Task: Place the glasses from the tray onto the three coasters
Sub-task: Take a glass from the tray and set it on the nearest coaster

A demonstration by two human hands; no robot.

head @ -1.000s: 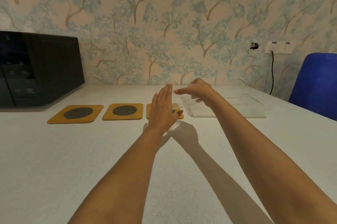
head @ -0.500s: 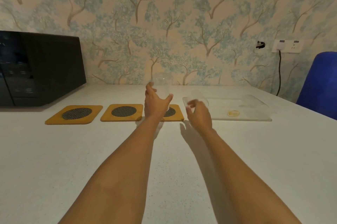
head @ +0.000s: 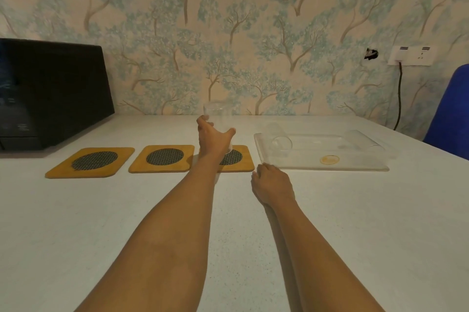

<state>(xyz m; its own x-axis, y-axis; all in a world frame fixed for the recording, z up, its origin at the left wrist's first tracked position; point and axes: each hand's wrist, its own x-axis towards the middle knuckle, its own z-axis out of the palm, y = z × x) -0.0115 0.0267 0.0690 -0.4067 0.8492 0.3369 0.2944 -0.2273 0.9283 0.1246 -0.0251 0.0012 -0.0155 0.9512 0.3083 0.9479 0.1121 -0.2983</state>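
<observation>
Three yellow coasters with black mesh centres lie in a row: left coaster [head: 94,162], middle coaster [head: 165,158], right coaster [head: 241,158]. My left hand [head: 213,140] grips a clear glass [head: 217,113] upright, over the right coaster and partly hiding it. Whether the glass touches the coaster is hidden. My right hand [head: 272,184] rests empty on the table, fingers loosely curled, by the front left corner of the clear tray [head: 322,168]. A second glass [head: 280,144] lies on its side in the tray's left end. A faint third glass [head: 365,137] lies at the tray's right end.
A black appliance [head: 50,93] stands at the back left of the white table [head: 127,210]. A blue chair [head: 451,113] is at the right edge. A wall socket [head: 411,55] with a dark cable hangs behind the tray.
My left hand took the glass and carried it over the right coaster. My right hand came back from the tray to the table, empty, and a glass now lies in the tray.
</observation>
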